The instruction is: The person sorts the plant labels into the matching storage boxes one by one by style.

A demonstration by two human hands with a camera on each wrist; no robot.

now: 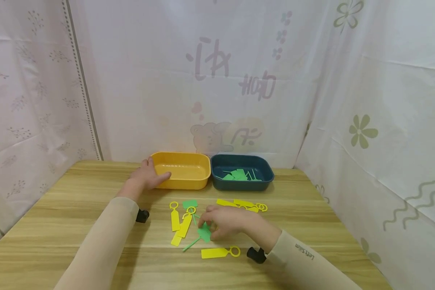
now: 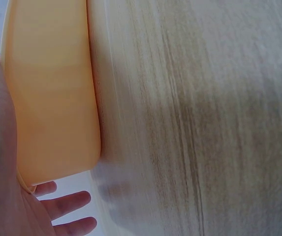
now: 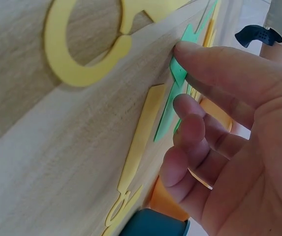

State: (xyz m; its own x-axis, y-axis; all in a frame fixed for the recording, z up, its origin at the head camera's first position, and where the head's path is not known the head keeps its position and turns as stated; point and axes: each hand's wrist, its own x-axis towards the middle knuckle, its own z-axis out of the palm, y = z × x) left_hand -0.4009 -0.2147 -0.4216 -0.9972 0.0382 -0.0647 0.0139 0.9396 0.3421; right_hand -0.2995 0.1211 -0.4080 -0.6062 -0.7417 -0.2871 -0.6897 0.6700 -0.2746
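Note:
My left hand point(image 1: 145, 175) rests at the left end of the yellow plastic box point(image 1: 188, 184), its thumb over the front rim. In the left wrist view the fingers lie spread past the box's end point(image 2: 57, 98). My right hand point(image 1: 230, 220) pinches a green plant label point(image 1: 204, 232) with a square head and a thin stalk between thumb and forefinger, low over the table; its other fingers are curled loosely. Just beyond lies another green label point(image 1: 190, 204), partly covered by yellow ring-ended tags point(image 1: 185, 225). A single yellow tag point(image 1: 214, 253) lies nearer me.
Right beside the yellow box stands a dark blue box point(image 1: 243, 185) with several green labels point(image 1: 239, 174) inside. More yellow tags point(image 1: 243, 202) lie in front of it, partly behind my right hand. A patterned cloth point(image 1: 148, 100) hangs behind the wooden table point(image 1: 76, 201).

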